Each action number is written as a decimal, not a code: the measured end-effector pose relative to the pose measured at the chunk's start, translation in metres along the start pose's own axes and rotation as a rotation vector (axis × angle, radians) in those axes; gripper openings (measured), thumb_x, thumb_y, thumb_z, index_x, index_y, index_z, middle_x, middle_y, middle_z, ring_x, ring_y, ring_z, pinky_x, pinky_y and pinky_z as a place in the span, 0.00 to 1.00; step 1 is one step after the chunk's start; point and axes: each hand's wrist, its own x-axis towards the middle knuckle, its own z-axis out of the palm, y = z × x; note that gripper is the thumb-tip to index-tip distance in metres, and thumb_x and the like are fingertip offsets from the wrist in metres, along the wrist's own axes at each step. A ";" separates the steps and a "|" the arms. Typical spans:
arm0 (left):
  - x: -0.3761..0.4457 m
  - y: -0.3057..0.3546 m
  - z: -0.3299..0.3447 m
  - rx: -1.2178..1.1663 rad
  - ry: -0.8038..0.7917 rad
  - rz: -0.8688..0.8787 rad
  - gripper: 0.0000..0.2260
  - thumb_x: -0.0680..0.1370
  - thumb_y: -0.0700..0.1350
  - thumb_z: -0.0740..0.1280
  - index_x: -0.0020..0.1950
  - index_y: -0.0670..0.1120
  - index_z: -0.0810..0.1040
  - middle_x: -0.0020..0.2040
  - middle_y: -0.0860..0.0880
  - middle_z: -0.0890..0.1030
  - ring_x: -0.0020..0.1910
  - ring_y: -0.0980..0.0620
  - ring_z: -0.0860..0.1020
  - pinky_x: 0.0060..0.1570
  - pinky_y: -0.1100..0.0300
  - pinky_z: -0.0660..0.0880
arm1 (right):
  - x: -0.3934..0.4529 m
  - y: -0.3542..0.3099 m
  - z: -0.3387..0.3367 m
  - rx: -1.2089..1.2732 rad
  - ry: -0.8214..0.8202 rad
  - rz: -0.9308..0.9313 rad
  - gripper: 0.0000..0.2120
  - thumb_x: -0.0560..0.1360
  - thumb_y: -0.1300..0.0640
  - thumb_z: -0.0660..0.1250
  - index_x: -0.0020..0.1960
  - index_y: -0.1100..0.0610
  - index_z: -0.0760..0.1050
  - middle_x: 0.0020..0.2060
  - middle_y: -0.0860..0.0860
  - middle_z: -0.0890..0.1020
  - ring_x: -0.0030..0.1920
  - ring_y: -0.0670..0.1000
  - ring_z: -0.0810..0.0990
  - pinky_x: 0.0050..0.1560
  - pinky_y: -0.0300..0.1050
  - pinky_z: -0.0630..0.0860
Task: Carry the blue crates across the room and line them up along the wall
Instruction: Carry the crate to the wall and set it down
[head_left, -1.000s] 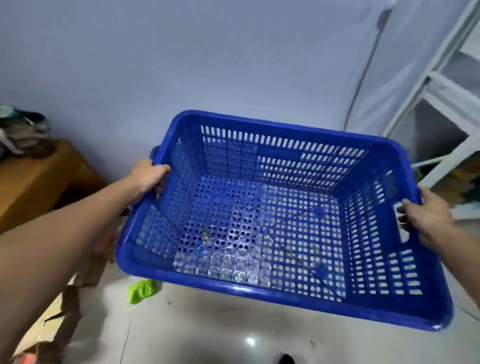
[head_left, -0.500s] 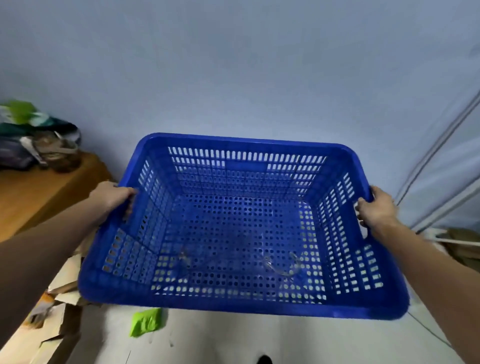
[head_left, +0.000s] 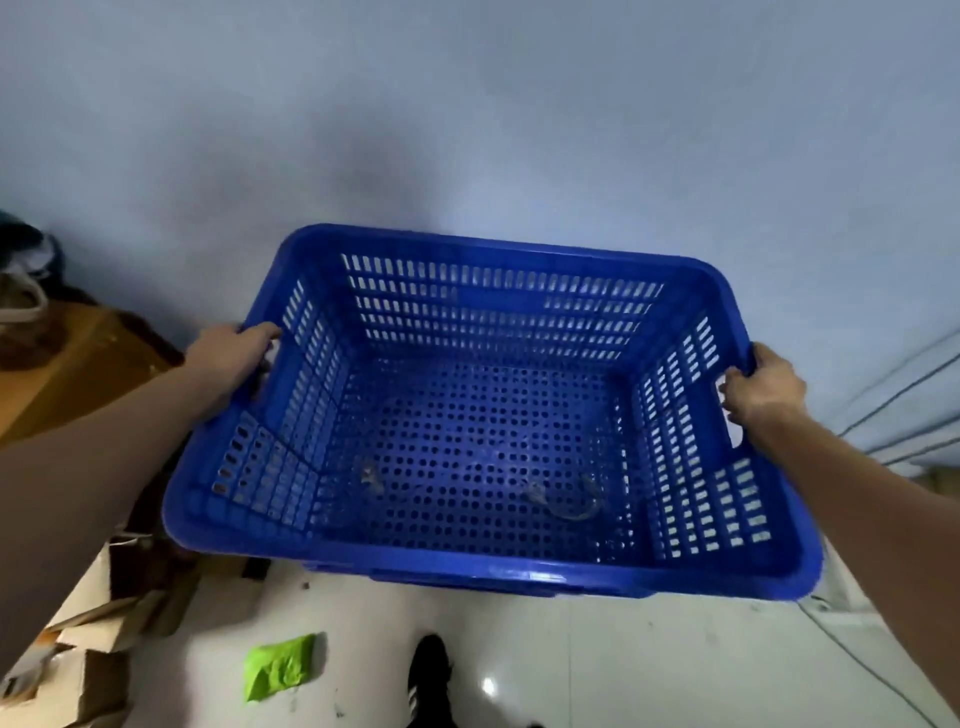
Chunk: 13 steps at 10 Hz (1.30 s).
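A rectangular blue crate (head_left: 483, 447) of glossy moulded plastic hangs in the air above the pale, shiny tiled floor (head_left: 597, 670), its far long side close to the matt grey-blue wall (head_left: 467, 130). Its walls are pierced by rows of narrow upright slots, its flat bottom by a grid of small round holes, and its rolled rim has rounded corners. The left hand (head_left: 231, 358) has its grip clenched over the rim of the left short side; the right hand (head_left: 761, 387) is clasped around the rim of the right short side, fingers curled at the handle cut-out. Some thin curved scraps lie on the crate's bottom, too blurred to identify. Below, a crumpled bright-green scrap (head_left: 280, 665) lies on the floor beside a dark shoe (head_left: 428, 670). Flattened brown cardboard (head_left: 98, 634) sits by the floor's left edge.
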 end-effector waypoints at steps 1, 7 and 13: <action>-0.017 0.042 0.000 0.073 0.067 0.043 0.17 0.74 0.59 0.67 0.46 0.44 0.79 0.40 0.38 0.85 0.39 0.36 0.84 0.47 0.41 0.84 | 0.009 -0.025 0.009 -0.040 -0.016 -0.001 0.14 0.75 0.50 0.59 0.60 0.48 0.73 0.48 0.57 0.85 0.44 0.63 0.85 0.51 0.62 0.83; -0.013 0.050 -0.001 0.105 0.069 0.023 0.19 0.74 0.59 0.62 0.43 0.44 0.79 0.37 0.39 0.85 0.38 0.37 0.84 0.48 0.42 0.84 | -0.011 -0.030 0.011 -0.172 0.046 -0.056 0.10 0.81 0.52 0.59 0.59 0.53 0.72 0.54 0.62 0.82 0.47 0.64 0.76 0.49 0.56 0.74; 0.004 0.047 0.006 0.086 0.069 0.067 0.13 0.80 0.52 0.66 0.50 0.41 0.78 0.34 0.38 0.82 0.28 0.41 0.79 0.32 0.51 0.78 | -0.008 -0.032 0.019 -0.315 0.121 -0.098 0.09 0.83 0.52 0.56 0.59 0.55 0.66 0.46 0.67 0.82 0.43 0.68 0.79 0.43 0.57 0.74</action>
